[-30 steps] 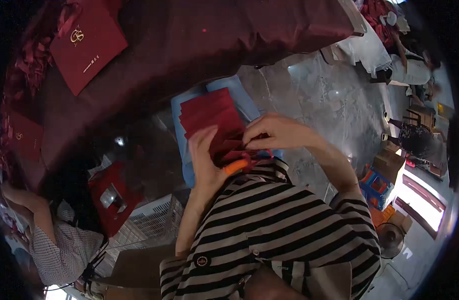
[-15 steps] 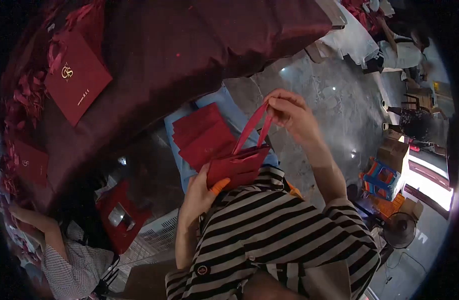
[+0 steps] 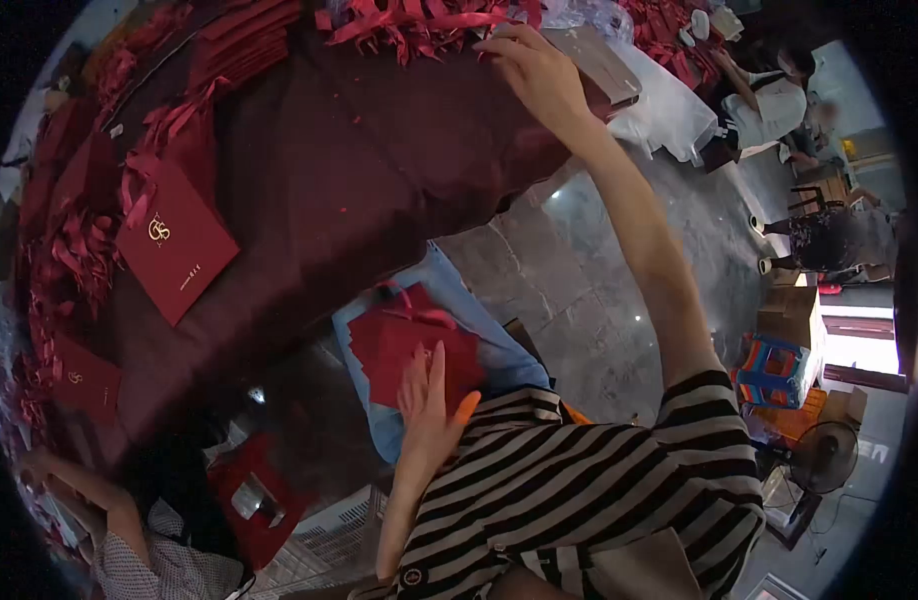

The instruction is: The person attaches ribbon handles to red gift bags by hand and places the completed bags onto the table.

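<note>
My left hand (image 3: 426,410) lies with fingers stretched out over red paper bags (image 3: 379,350) stacked on my denim-covered lap (image 3: 504,335). An orange cover (image 3: 466,408) sits on its thumb. A red ribbon handle (image 3: 419,308) loops across the upper bag. My right hand (image 3: 541,80) reaches over the far side of the table, its fingers extended at the edge of a heap of red ribbons (image 3: 419,28). Nothing shows in its grasp. Close to that hand, a grey-brown flat box (image 3: 597,65) rests at the table edge.
A dark red cloth covers the table (image 3: 349,160). On its left lie a red bag with a gold logo (image 3: 179,245) and stacked red bags (image 3: 241,45). Another person's arm (image 3: 89,490) is at lower left. A red stool (image 3: 254,500) and a fan (image 3: 824,458) stand nearby.
My right hand has let go of the bag's ribbon handle and moved up to the ribbon heap. My left hand has lowered the bag onto the stack and now lies flat. The view has shifted.
</note>
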The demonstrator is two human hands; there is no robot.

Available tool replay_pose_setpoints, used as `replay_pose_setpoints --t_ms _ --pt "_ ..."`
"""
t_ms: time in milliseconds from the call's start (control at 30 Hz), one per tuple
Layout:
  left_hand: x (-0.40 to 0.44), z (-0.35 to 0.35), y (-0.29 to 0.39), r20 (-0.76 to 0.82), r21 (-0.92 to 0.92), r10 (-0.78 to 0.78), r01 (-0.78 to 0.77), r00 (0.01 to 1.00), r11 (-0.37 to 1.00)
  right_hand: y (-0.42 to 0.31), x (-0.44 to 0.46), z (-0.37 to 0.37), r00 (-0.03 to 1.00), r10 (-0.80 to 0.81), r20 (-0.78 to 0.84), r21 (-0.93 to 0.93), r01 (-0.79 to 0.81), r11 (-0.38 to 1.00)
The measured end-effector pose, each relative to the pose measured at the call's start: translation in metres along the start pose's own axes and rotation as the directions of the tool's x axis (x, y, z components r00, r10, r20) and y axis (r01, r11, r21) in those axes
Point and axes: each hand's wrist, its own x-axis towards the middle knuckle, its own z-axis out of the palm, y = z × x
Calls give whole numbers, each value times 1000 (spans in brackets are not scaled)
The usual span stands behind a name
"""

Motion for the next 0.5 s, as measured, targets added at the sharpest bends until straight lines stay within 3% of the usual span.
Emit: replay_pose_setpoints --t_ms 33,67,133,167,200,233,267,300,333,367,400,467,500 --pt "6 7 2 21 43 -96 95 995 995 10 7 6 998 -57 15 -160 59 985" --pt "12 8 -4 16 46 -96 95 995 994 18 12 12 998 -59 9 -159 59 985" --pt "25 6 -21 -18 216 -38 41 999 976 24 19 17 985 -71 156 -320 118 940" --pt "33 8 -32 -39 272 26 -14 999 962 19 18 17 985 -73 155 -318 120 940" --pt "39 5 -37 -42 271 26 -14 999 963 1 19 11 979 -157 129 -161 177 971" --pt "45 2 -41 -30 389 165 -141 986 910 -19 17 3 967 -237 94 -1 239 971" --pt "51 0 -43 0 498 298 -259 954 828 -41 10 -4 958 -240 156 217 203 955" --pt "56 -5 -41 -1 495 300 -260 954 829 -64 2 -14 944 -251 215 421 142 896" --pt "59 -11 -38 48 460 333 -317 942 829 -84 -4 -31 907 -223 357 599 -38 800" --pt "61 -15 -35 101 419 365 -372 926 828 -103 -4 -52 842 -223 492 714 -243 657" --pt "63 -17 -34 109 414 363 -374 925 830 -109 -5 -70 720 -195 666 713 -536 452" --pt "67 -19 -34 210 441 384 -437 899 783 -104 -3 -102 735 -58 675 729 -653 208" --pt "68 -17 -36 212 435 379 -434 901 789 -93 -1 -123 768 7 640 760 -635 140"
